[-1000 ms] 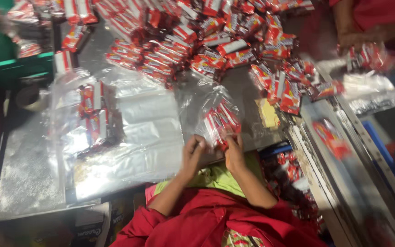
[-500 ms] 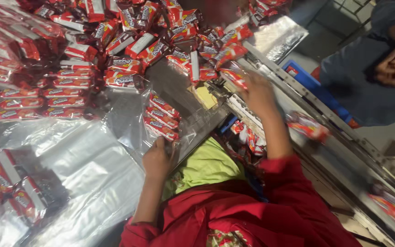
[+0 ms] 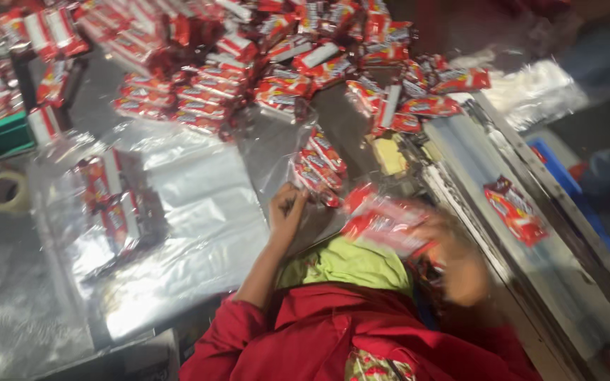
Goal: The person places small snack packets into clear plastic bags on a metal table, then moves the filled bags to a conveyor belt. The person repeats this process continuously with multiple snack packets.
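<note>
My left hand point(image 3: 287, 208) grips the edge of a clear plastic bag point(image 3: 317, 161) that holds several red snack packets. The bag lies on the metal table. My right hand point(image 3: 440, 236) is blurred with motion and holds a bunch of red packets point(image 3: 383, 217) just right of the bag's mouth, above my green and red clothing. A large heap of red packets point(image 3: 248, 56) covers the far side of the table.
A stack of clear plastic bags point(image 3: 178, 233) lies at the left, with a filled bag point(image 3: 111, 194) on it. A tape roll point(image 3: 3, 192) sits at the far left. A metal conveyor point(image 3: 488, 268) with one red packet point(image 3: 513, 208) runs along the right.
My right hand has come back from the heap to the bag's mouth, now with a bunch of packets. My left hand stays on the bag. The camera has swung.
</note>
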